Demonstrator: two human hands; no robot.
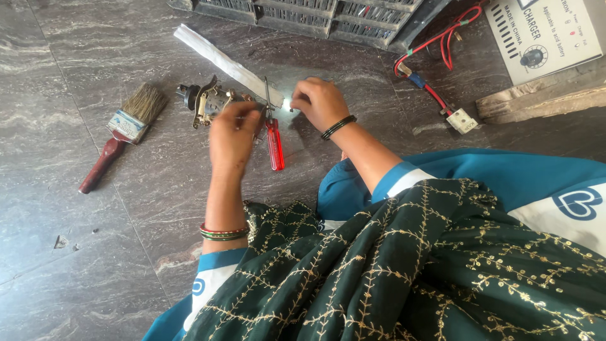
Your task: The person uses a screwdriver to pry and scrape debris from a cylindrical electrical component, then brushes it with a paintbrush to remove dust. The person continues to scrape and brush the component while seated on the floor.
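On grey marble floor (76, 57) | left hand (232, 136) fingers grasping small grimy metal mechanical part (208, 100) | right hand (320, 101) fingers pinched, contents unclear | red-handled screwdriver (274, 144) between hands

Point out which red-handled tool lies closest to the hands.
The red-handled screwdriver, lying between the left hand and right hand; the red-handled paintbrush lies apart, further left.

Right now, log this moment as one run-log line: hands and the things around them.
left hand: on metal part | right hand: pinching small piece, unclear | red screwdriver: on floor between hands | paintbrush: left, untouched
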